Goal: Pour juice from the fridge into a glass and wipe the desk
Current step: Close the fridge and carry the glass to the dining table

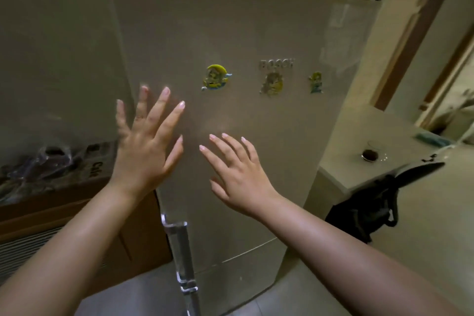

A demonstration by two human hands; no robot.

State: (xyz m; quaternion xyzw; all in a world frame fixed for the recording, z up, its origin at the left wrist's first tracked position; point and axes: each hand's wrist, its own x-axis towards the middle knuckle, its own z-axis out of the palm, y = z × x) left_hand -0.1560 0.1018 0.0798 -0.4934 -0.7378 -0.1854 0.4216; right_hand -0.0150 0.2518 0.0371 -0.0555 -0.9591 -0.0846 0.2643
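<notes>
A tall beige fridge (pixel 256 33) fills the middle of the head view, its door closed, with a green digit lit on the top panel and three cartoon magnets on the door. A metal handle (pixel 179 246) runs down its left edge, below my hands. My left hand (pixel 146 146) is raised with fingers spread near the door's left edge, holding nothing. My right hand (pixel 236 169) is also spread and empty in front of the door. A glass (pixel 372 152) stands on the pale desk (pixel 359 126) to the right of the fridge. No juice is visible.
A cardboard box (pixel 51 213) with plastic-wrapped items on top sits at the left against the wall. A black bag (pixel 366 210) hangs off the desk's near corner. A blue-green cloth (pixel 433 139) lies at the desk's far end. A doorway opens at the far right.
</notes>
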